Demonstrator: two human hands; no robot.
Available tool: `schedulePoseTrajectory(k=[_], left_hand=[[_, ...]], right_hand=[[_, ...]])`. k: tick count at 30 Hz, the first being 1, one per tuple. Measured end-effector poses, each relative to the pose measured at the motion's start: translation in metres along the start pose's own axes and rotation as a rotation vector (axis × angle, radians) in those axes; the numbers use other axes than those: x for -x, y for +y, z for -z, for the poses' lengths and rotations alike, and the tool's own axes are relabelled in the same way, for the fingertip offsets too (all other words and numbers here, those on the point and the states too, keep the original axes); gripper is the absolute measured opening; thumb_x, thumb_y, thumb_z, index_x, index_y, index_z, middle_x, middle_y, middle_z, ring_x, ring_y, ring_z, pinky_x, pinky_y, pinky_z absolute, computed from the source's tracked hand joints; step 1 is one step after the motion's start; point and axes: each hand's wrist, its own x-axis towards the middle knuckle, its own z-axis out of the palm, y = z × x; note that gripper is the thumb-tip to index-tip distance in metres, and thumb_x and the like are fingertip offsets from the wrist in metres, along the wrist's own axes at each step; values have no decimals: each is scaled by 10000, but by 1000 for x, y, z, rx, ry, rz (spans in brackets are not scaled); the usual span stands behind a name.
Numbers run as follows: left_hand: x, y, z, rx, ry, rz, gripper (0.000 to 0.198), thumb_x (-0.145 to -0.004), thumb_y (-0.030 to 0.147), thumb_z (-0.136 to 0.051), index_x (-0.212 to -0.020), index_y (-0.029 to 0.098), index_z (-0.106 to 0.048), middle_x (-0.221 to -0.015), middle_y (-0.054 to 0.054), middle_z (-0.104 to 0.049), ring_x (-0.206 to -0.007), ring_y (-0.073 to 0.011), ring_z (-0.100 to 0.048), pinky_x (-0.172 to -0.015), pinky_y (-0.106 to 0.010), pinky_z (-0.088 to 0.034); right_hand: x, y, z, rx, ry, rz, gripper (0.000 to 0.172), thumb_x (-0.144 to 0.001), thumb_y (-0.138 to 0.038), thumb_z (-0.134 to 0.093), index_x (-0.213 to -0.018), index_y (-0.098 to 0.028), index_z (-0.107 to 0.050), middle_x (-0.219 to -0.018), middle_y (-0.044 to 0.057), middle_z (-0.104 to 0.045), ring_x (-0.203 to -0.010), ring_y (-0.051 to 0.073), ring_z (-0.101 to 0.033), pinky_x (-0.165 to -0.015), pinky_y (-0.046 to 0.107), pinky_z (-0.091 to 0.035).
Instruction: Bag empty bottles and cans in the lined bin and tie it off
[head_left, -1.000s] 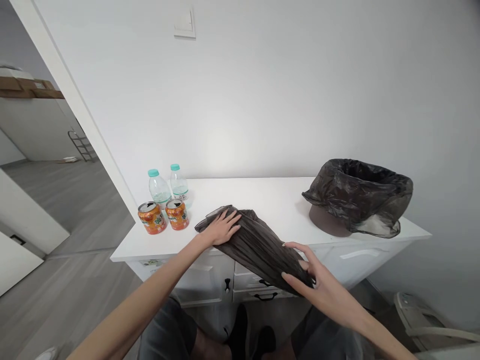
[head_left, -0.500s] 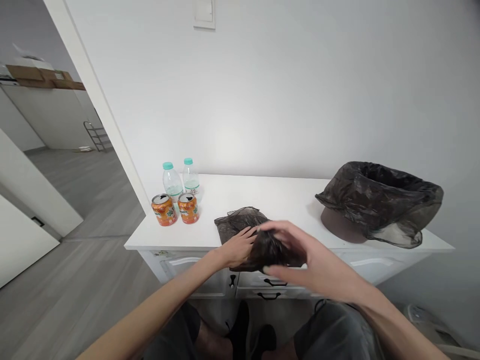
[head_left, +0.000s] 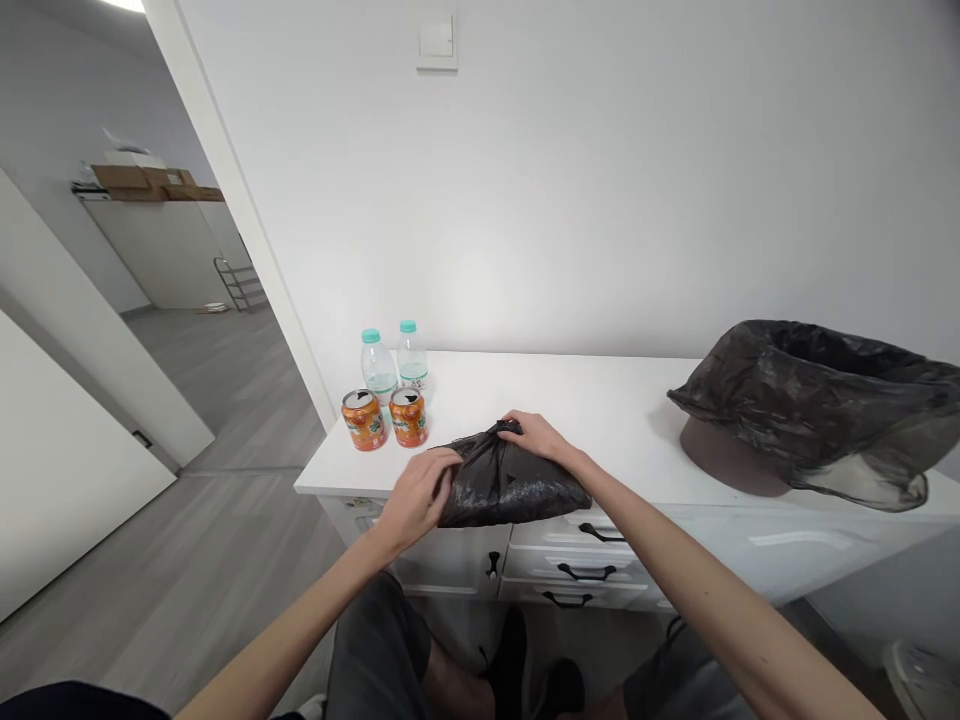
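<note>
A dark, translucent plastic garbage bag (head_left: 517, 485) lies bunched at the front edge of the white cabinet top, its lower part hanging over the edge. My right hand (head_left: 538, 438) pinches the gathered folds at its upper edge. At the bag's left end, my left hand (head_left: 418, 498) is closed with curled fingers on the plastic; its fingertips are partly hidden. Just left of the bag stand two opened orange drink cans (head_left: 409, 418). Behind them are two clear plastic bottles (head_left: 378, 366) with teal caps.
A brown trash bin (head_left: 727, 460) lined with a dark bag (head_left: 795, 415) stands at the right of the cabinet top (head_left: 600, 395). Drawers with black handles (head_left: 586, 572) sit below the front edge. A doorway opens on the left, and a wall with a switch (head_left: 437, 45) rises behind.
My right hand has gone from open beside the bag to pinching its upper folds. My left hand has shifted to the bag's left end. The view has swung left.
</note>
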Motion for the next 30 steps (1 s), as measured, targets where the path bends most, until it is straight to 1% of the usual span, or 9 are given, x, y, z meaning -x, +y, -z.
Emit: schedulePoseTrajectory(k=[3, 8, 10, 13, 16, 19, 23, 27, 30], left_hand=[[3, 20, 21, 26, 85, 0, 471, -1037, 324, -531, -1502, 255, -504, -1502, -147, -605, -1416, -293, -566, -1197, -530, -470], [-7, 38, 12, 4, -265, -199, 1000, -876, 442, -764, -1689, 221, -226, -1713, -158, -393, -1577, -342, -386, -1324, -560, -293], [-9, 31, 2, -5, -323, -154, 931, -863, 245, -713, -1681, 233, -269, -1681, -132, -458, -1560, -315, -423, -1334, -563, -264], [-14, 21, -4, 100, -333, -49, 766, -812, 58, -568, -1547, 266, -508, -1552, -80, -614, -1457, -273, -549, -1267, -504, -381], [-32, 25, 3, 260, -363, 59, 524, -883, 99, -504, -1361, 243, -663, -1339, -72, -747, -1232, -258, -692, -1092, -405, -524], [-59, 32, 11, 352, -426, 158, 340, -990, 252, -494, -1270, 226, -685, -1122, -58, -799, -988, -242, -749, -919, -350, -580], [-90, 36, 10, 186, -270, 269, 453, -1005, 310, -514, -1448, 227, -561, -1131, -87, -787, -1059, -297, -746, -945, -426, -590], [-105, 55, -9, -73, -65, 66, 618, -983, 188, -486, -1597, 219, -424, -1502, -165, -617, -1431, -346, -562, -1225, -578, -405], [-108, 66, -37, -135, -132, -163, 570, -1034, 244, -469, -1602, 237, -432, -1640, -130, -498, -1577, -324, -389, -1327, -577, -236]], right_hand=[[1, -6, 1, -4, -8, -19, 328, -1012, -321, -676, -1311, -191, -701, -1351, 132, -746, -1291, 294, -687, -1099, 411, -514], [40, -24, 42, 41, 31, 63, 684, -1028, -554, -615, -1570, -153, -500, -1530, 218, -604, -1410, 348, -594, -1163, 496, -477], [74, -27, 56, 77, 55, 230, 835, -962, -641, -670, -1629, -202, -426, -1641, 188, -493, -1506, 364, -489, -1214, 534, -431], [127, -22, 59, 119, -19, 438, 905, -878, -637, -779, -1638, -307, -413, -1690, 97, -450, -1583, 340, -379, -1283, 541, -350], [156, -6, 48, 99, 17, 437, 666, -974, -490, -705, -1578, -311, -491, -1624, 77, -542, -1568, 320, -409, -1291, 558, -325], [152, 16, 37, -64, 51, 248, 359, -1048, -463, -566, -1340, -280, -666, -1359, 74, -738, -1309, 307, -660, -1095, 482, -524], [122, 44, 29, -230, 97, -61, 329, -1062, -494, -495, -1130, -237, -689, -1115, 66, -795, -1010, 277, -746, -848, 379, -568], [97, 56, 16, -204, 123, -203, 307, -994, -388, -619, -1245, -212, -643, -1202, 87, -780, -1108, 285, -728, -927, 372, -537], [88, 55, 12, -156, 89, -222, 362, -973, -316, -641, -1316, -207, -604, -1243, 90, -769, -1161, 281, -717, -974, 365, -519]])
